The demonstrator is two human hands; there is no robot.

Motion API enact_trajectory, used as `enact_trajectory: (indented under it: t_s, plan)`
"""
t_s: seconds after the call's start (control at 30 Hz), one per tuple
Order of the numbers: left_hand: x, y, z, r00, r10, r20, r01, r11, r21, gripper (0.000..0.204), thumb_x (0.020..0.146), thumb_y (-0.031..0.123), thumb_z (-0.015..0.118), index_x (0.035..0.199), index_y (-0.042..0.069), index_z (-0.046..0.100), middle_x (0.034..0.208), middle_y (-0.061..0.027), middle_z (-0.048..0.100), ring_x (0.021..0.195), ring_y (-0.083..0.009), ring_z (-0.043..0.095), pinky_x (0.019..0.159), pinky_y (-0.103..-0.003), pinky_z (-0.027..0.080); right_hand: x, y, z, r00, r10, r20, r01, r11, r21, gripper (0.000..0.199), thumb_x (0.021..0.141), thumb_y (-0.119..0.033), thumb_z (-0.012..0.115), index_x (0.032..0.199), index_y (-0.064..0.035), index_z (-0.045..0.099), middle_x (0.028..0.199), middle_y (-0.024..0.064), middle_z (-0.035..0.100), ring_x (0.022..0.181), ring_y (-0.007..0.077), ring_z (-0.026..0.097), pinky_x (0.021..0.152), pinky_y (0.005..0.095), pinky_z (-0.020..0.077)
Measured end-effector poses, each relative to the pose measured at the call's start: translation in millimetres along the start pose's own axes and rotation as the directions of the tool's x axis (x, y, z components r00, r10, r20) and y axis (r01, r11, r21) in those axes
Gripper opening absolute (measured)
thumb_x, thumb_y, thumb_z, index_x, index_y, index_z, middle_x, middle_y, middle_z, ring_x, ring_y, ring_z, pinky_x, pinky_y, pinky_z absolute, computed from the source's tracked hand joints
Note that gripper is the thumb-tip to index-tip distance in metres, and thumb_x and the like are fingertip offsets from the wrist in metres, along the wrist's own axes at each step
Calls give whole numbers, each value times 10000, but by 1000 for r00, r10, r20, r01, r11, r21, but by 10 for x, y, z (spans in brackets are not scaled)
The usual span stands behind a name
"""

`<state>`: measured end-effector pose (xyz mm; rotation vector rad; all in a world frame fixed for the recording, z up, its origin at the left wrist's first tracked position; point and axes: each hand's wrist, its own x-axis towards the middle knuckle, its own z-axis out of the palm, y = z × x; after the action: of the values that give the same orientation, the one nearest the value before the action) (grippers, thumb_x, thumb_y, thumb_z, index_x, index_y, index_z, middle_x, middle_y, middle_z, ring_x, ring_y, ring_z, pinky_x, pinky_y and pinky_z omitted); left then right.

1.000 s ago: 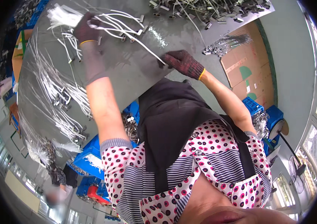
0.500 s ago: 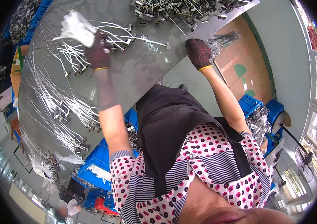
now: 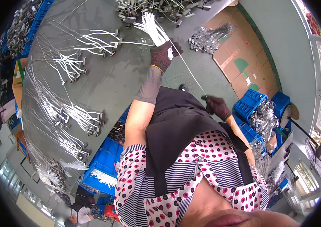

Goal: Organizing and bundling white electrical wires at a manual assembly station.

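Observation:
My left hand (image 3: 162,56), in a dark knit glove, is closed around a bundle of thin white sleeves (image 3: 153,30) above the table's near edge. A thin pale wire (image 3: 189,70) stretches from beside that bundle, past my left fingers, down to my right hand (image 3: 218,107). My right hand, gloved too and slightly blurred, is pinched at the wire's lower end, out over the floor. Whether the wire passes through a sleeve is hidden by my left hand. Left of the bundle lie sleeved wires (image 3: 99,42) with small metal end pieces; one reaches almost to my left hand.
A pile of metal-ended wires (image 3: 168,8) covers the far edge of the grey table (image 3: 119,79). More sleeved bundles (image 3: 81,115) lie at left. Flattened cardboard (image 3: 240,60) bears metal parts (image 3: 207,39). Blue crates (image 3: 249,104) stand at right, and a blue bin (image 3: 105,155) below the table.
My left hand has moved right with the white sleeve bundle, to the table's near edge. My right hand has come down toward my body from the far pile, drawing the wire along.

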<state>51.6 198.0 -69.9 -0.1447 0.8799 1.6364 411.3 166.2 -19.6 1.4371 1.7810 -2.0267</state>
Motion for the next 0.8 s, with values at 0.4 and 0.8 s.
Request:
enact_trajectory:
  t_s: [0.4,0.8]
  plan:
    - [-390,410,260,948,311,-73,-316,945,-83,285,945,127,643,1198,25,560,1025,-197,651,897,-360,683,860,-588,575,-1024,1367,-213,928,260,-266,-254,965,57,278,867,-101,627,1121,-18,703,865,67,712,774,97,588,704,267,493]
    - [-775,452,95,904,419,-87,-422,906,-29,276,936,122,660,1168,-4,580,969,-188,676,777,-324,701,724,-521,620,-527,888,-502,971,100,-216,-125,987,-105,286,950,-279,635,1061,-30,724,702,3,617,629,89,550,578,267,462]
